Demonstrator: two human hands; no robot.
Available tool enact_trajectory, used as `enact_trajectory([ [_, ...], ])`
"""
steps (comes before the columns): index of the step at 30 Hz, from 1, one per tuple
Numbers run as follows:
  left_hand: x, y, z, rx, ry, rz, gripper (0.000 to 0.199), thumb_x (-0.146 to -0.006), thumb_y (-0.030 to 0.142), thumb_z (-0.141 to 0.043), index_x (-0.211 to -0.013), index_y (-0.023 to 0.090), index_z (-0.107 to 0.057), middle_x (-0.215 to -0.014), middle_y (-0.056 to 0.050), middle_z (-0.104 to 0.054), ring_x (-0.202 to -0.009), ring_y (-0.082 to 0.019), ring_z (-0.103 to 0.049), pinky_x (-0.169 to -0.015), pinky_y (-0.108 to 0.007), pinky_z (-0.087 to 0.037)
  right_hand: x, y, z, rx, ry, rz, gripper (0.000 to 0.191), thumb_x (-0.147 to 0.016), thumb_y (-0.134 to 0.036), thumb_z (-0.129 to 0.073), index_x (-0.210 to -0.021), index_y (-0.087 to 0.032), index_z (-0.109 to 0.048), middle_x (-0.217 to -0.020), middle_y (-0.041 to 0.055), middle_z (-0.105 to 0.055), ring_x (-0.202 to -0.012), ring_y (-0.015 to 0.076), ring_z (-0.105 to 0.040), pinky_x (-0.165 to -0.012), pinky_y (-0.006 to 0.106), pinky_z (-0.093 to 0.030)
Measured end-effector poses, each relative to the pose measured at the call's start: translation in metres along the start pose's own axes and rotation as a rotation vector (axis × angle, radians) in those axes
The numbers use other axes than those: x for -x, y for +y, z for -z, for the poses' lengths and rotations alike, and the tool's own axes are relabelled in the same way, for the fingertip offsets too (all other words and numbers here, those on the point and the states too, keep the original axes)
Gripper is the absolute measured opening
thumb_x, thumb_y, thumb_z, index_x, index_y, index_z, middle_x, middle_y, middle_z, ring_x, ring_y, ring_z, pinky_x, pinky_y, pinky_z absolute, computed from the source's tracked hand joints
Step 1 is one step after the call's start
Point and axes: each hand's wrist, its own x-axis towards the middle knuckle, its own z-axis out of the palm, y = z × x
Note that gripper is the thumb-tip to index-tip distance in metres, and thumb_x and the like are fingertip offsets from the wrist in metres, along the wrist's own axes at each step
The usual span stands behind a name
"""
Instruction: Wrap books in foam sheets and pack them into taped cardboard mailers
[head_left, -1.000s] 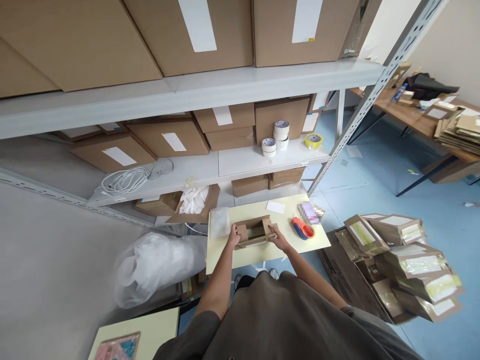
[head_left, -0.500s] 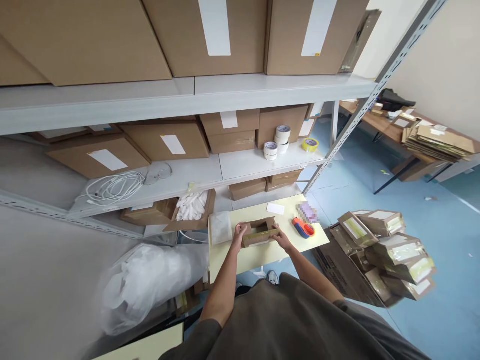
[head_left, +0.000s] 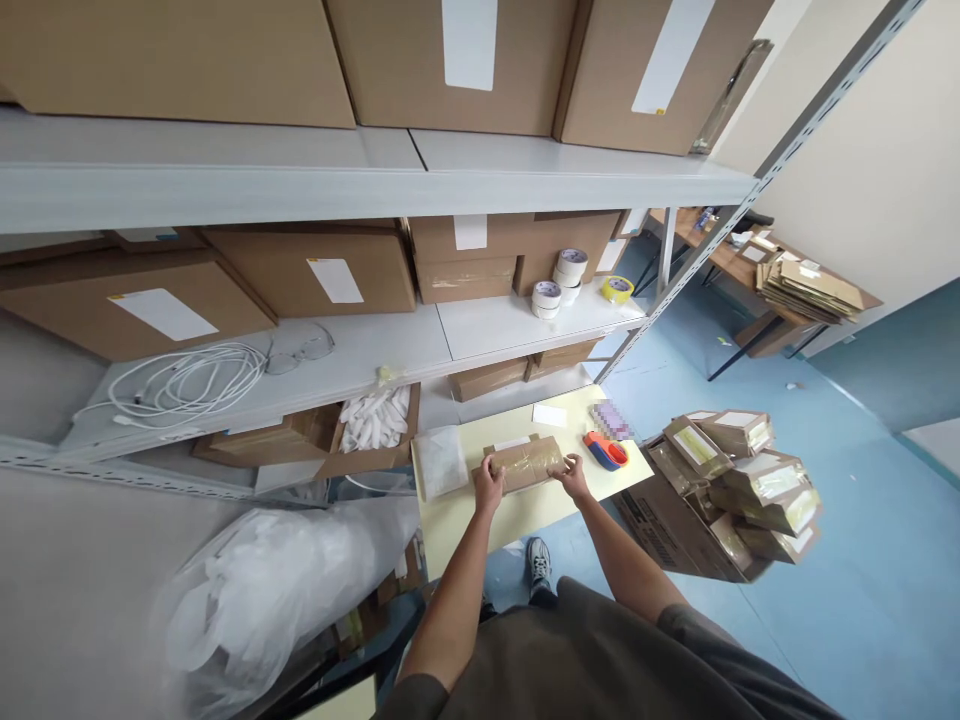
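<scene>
A small brown cardboard box (head_left: 528, 464) is held between my two hands over the pale yellow table (head_left: 457, 530), its taped face turned up. My left hand (head_left: 488, 484) grips the box's left end. At the right end, my right hand (head_left: 572, 476) has its fingers pinched on the corner. Right of the box lies a red and blue tape dispenser (head_left: 606, 451), with a blurred purple item (head_left: 611, 420) behind it. A white paper (head_left: 550, 414) lies behind the box, and a translucent white sheet (head_left: 440, 462) is at the left.
Shelves (head_left: 360, 365) ahead hold large cartons, a coiled white cable (head_left: 191, 382) and tape rolls (head_left: 571, 266). Taped boxes (head_left: 765, 485) are piled at the right on the floor. A big translucent bag (head_left: 285, 580) stands at the left; a wooden desk (head_left: 750, 275) is farther right.
The box has been turned over: its open inside was showing, and now a closed, taped face is up. Both hands remain at its ends. The camera view has shifted.
</scene>
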Motion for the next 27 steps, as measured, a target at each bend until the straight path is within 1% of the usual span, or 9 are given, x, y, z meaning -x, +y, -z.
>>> enact_trajectory([
  [3, -0.002, 0.004, -0.001, -0.056, -0.001, 0.004, 0.052, -0.090, 0.035, -0.070, -0.139, 0.023, -0.056, -0.128, -0.015, -0.068, -0.130, -0.032, -0.060, -0.111, -0.042, -0.042, 0.001, 0.004, -0.004, -0.050, 0.048, -0.034, 0.092, -0.055, -0.059, -0.085, -0.132, -0.028, -0.044, -0.126, 0.0134, -0.071, -0.100, 0.0306, -0.073, -0.093, 0.052, -0.061],
  [7, -0.001, 0.013, -0.004, -0.153, 0.010, 0.067, 0.050, -0.092, 0.029, -0.068, -0.141, 0.022, -0.054, -0.127, -0.016, -0.070, -0.126, -0.032, -0.062, -0.108, -0.040, -0.042, -0.004, 0.003, -0.005, -0.047, 0.015, -0.062, 0.103, -0.056, -0.049, -0.083, -0.146, -0.023, -0.040, -0.127, 0.0145, -0.072, -0.112, 0.0337, -0.072, -0.101, 0.053, -0.058],
  [12, 0.000, 0.020, -0.007, -0.223, 0.037, 0.096, 0.036, -0.095, 0.026, -0.064, -0.131, 0.025, -0.059, -0.125, -0.016, -0.072, -0.119, -0.032, -0.067, -0.101, -0.040, -0.046, -0.013, -0.001, -0.006, 0.044, -0.024, -0.060, 0.092, -0.060, -0.038, -0.082, -0.146, -0.023, -0.051, -0.129, 0.0112, -0.073, -0.117, 0.0331, -0.070, -0.102, 0.047, -0.057],
  [17, -0.005, 0.031, -0.003, -0.396, 0.052, 0.118, 0.028, -0.096, 0.029, -0.061, -0.124, 0.026, -0.060, -0.117, -0.012, -0.075, -0.109, -0.031, -0.072, -0.093, -0.037, -0.051, -0.007, 0.002, 0.004, 0.259, -0.033, -0.047, 0.081, -0.066, -0.037, -0.087, -0.142, -0.029, -0.059, -0.129, 0.0088, -0.074, -0.115, 0.0338, -0.073, -0.100, 0.047, -0.058],
  [20, -0.009, 0.043, 0.001, -0.470, 0.095, 0.216, 0.037, -0.092, 0.033, -0.069, -0.126, 0.027, -0.057, -0.109, -0.008, -0.077, -0.105, -0.029, -0.074, -0.091, -0.036, -0.054, -0.003, 0.009, 0.031, 0.352, -0.011, 0.053, 0.077, -0.068, -0.037, -0.087, -0.141, -0.032, -0.061, -0.145, 0.0084, -0.066, -0.130, 0.0358, -0.066, -0.109, 0.050, -0.054],
  [22, -0.011, 0.052, 0.005, -0.506, 0.154, 0.282, 0.053, -0.088, 0.035, -0.075, -0.135, 0.025, -0.052, -0.107, -0.008, -0.078, -0.109, -0.030, -0.074, -0.092, -0.036, -0.055, -0.006, 0.012, 0.058, 0.382, -0.006, 0.127, 0.074, -0.072, -0.034, -0.082, -0.143, -0.032, -0.061, -0.151, 0.0084, -0.062, -0.139, 0.0350, -0.060, -0.116, 0.051, -0.049],
  [24, -0.013, 0.058, 0.008, -0.507, 0.209, 0.294, 0.068, -0.082, 0.035, -0.084, -0.140, 0.022, -0.051, -0.105, -0.008, -0.079, -0.113, -0.030, -0.073, -0.092, -0.035, -0.056, -0.017, 0.012, 0.089, 0.399, 0.000, 0.168, 0.071, -0.076, -0.031, -0.076, -0.145, -0.029, -0.060, -0.153, 0.0096, -0.060, -0.143, 0.0344, -0.055, -0.121, 0.051, -0.045],
  [25, -0.013, 0.062, 0.008, -0.485, 0.206, 0.301, 0.067, -0.079, 0.034, -0.087, -0.137, 0.021, -0.055, -0.101, -0.006, -0.079, -0.111, -0.029, -0.074, -0.089, -0.034, -0.058, -0.025, 0.011, 0.105, 0.403, 0.004, 0.181, 0.071, -0.077, -0.029, -0.074, -0.146, -0.028, -0.059, -0.153, 0.0102, -0.060, -0.144, 0.0344, -0.054, -0.122, 0.052, -0.043],
  [27, -0.013, 0.068, 0.005, -0.419, 0.244, 0.325, 0.048, -0.078, 0.026, -0.087, -0.121, 0.022, -0.066, -0.084, -0.002, -0.078, -0.095, -0.028, -0.077, -0.079, -0.033, -0.060, -0.042, 0.007, 0.134, 0.409, 0.013, 0.192, 0.071, -0.077, -0.025, -0.070, -0.147, -0.028, -0.059, -0.153, 0.0103, -0.060, -0.145, 0.0347, -0.052, -0.122, 0.053, -0.042],
])
